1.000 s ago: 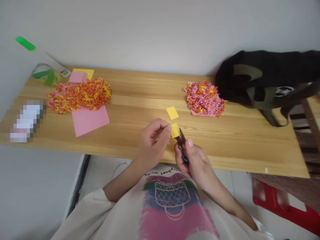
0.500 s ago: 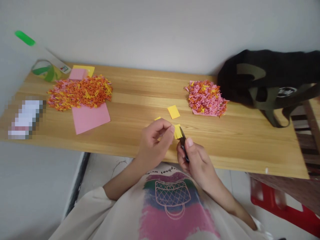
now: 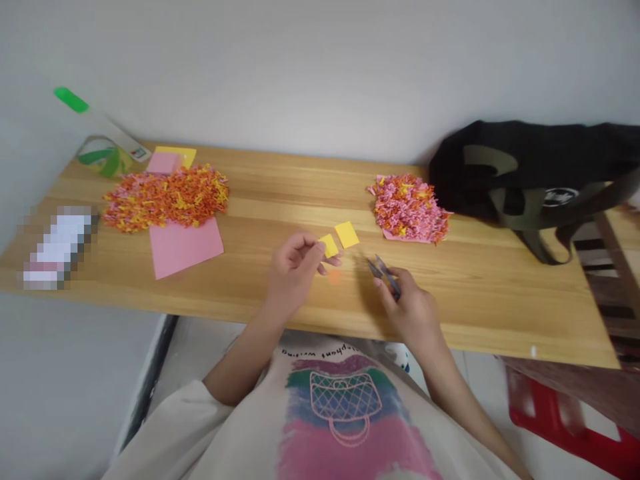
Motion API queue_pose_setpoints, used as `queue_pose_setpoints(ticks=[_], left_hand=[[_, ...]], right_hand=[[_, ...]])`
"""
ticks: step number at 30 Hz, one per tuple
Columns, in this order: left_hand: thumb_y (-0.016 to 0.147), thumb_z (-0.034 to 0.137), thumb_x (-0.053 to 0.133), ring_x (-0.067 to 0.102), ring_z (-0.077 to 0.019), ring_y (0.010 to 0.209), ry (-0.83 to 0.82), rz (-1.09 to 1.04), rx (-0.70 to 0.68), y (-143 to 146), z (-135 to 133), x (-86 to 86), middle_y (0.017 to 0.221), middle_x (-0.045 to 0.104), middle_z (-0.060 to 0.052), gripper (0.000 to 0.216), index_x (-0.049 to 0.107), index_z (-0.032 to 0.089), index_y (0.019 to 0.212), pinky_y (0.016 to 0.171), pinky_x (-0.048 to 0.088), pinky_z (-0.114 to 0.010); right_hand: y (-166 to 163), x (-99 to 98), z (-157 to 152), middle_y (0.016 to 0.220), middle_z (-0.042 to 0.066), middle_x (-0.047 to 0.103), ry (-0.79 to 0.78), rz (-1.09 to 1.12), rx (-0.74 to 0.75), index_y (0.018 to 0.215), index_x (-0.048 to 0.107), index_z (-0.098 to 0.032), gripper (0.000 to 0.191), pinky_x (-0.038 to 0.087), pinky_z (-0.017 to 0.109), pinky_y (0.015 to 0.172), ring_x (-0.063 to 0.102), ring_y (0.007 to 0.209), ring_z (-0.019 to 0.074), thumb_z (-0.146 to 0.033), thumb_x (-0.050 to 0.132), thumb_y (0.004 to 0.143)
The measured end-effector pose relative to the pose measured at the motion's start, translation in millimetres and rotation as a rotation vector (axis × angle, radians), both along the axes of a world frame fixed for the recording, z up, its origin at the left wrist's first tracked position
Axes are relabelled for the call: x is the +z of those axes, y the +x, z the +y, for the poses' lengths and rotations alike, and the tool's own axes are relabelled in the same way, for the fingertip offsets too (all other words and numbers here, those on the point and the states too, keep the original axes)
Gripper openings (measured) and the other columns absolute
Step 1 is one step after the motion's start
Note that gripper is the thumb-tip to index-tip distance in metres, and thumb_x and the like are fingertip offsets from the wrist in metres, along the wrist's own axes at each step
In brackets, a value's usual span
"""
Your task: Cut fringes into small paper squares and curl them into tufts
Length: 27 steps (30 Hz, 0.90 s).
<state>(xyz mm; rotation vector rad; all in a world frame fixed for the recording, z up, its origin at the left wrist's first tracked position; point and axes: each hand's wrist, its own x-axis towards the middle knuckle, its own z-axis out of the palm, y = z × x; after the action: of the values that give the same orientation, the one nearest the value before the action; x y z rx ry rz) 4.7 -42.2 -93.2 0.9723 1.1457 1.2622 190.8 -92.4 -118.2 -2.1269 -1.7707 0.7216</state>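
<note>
My left hand point(image 3: 297, 273) is closed in a pinch over the middle of the table. Its thumb and fingers hold a small yellow paper piece point(image 3: 330, 246). My right hand point(image 3: 413, 303) is wrapped round a pair of small dark scissors point(image 3: 386, 275). Their blades stand apart and point up and to the left, clear of the paper. Just beyond the held piece, another yellow paper square point(image 3: 347, 234) lies flat on the wood. A faint orange paper piece point(image 3: 335, 277) shows below the left fingertips.
Heaps of pink, orange and yellow paper snippets lie at left point(image 3: 167, 199) and right point(image 3: 411, 208). A pink sheet point(image 3: 186, 248) sticks out under the left heap. A blurred-out flat object point(image 3: 60, 247) is at far left. A black bag point(image 3: 530, 173) stands at right on the wooden table point(image 3: 280, 180).
The scissors have come away from the yellow paper, moving right with my right hand, and their blades are spread. My left hand has shifted left with the paper. The orange piece has come into view.
</note>
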Motion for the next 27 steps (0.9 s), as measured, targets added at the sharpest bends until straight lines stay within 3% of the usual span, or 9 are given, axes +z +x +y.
queue_pose_setpoints(ticks=[4,9,11,14,17,22,27], left_hand=[[0.075,0.025,0.06,0.064,-0.0116,0.05,-0.051,0.048,-0.09,-8,3,1.8,0.055,0.066,0.001,0.014,0.051,0.017,0.067,0.048,0.044,-0.019],[0.077,0.024,0.054,0.06,-0.0086,0.052,-0.065,0.117,-0.301,-11,2,7.8,0.054,0.062,0.003,0.014,0.052,0.017,0.066,0.053,0.044,-0.019],[0.078,0.023,0.053,0.057,-0.0078,0.051,-0.079,0.133,-0.405,-11,2,11.0,0.054,0.059,0.004,0.014,0.051,0.017,0.066,0.054,0.044,-0.018],[0.081,0.023,0.053,0.054,-0.0075,0.051,-0.049,0.168,-0.578,-8,4,21.2,0.056,0.058,0.004,0.013,0.051,0.017,0.07,0.052,0.044,-0.018],[0.084,0.023,0.053,0.054,-0.0081,0.052,0.049,0.226,-0.69,-5,11,41.6,0.058,0.057,0.003,0.013,0.051,0.017,0.072,0.052,0.044,-0.019],[0.085,0.019,0.052,0.057,-0.0096,0.055,0.255,0.292,-0.75,-7,23,83.2,0.062,0.062,-0.001,0.014,0.054,0.016,0.072,0.052,0.045,-0.02],[0.081,0.023,0.065,0.062,-0.0123,0.06,0.652,0.309,-0.828,-10,27,101.8,0.075,0.073,-0.006,0.008,0.062,0.016,0.08,0.059,0.049,-0.023]], right_hand=[[18,-15.0,3,0.094,0.018,0.068,-0.029,-0.119,0.035,0.12,0.059,-0.008,0.039,0.045,0.037,0.064,0.066,0.078,0.0312,-0.022,0.052,0.084],[24,6.3,0,0.094,0.02,0.065,-0.02,-0.183,0.106,0.094,0.069,-0.009,0.022,0.048,0.042,0.072,0.064,0.086,0.0343,-0.023,0.057,0.083],[22,24.1,5,0.096,0.016,0.066,0.078,-0.046,0.157,0.098,0.068,-0.013,0.024,0.049,0.039,0.075,0.063,0.089,0.0296,-0.029,0.055,0.087],[13,52.8,18,0.093,0.007,0.069,0.147,0.458,0.258,0.103,0.065,-0.018,0.024,0.05,0.03,0.073,0.064,0.082,0.0188,-0.036,0.052,0.092],[2,77.0,31,0.078,0.002,0.066,0.134,0.713,0.326,0.09,0.064,-0.018,0.022,0.047,0.025,0.066,0.061,0.072,0.014,-0.037,0.054,0.092],[-6,108.5,48,0.064,-0.001,0.06,0.155,0.835,0.4,0.075,0.061,-0.017,0.021,0.041,0.022,0.052,0.053,0.057,0.0101,-0.033,0.059,0.089],[-5,135.0,56,0.06,-0.001,0.061,0.156,1.004,0.411,0.07,0.06,-0.017,0.025,0.046,0.022,0.053,0.057,0.055,0.0101,-0.038,0.065,0.084]])
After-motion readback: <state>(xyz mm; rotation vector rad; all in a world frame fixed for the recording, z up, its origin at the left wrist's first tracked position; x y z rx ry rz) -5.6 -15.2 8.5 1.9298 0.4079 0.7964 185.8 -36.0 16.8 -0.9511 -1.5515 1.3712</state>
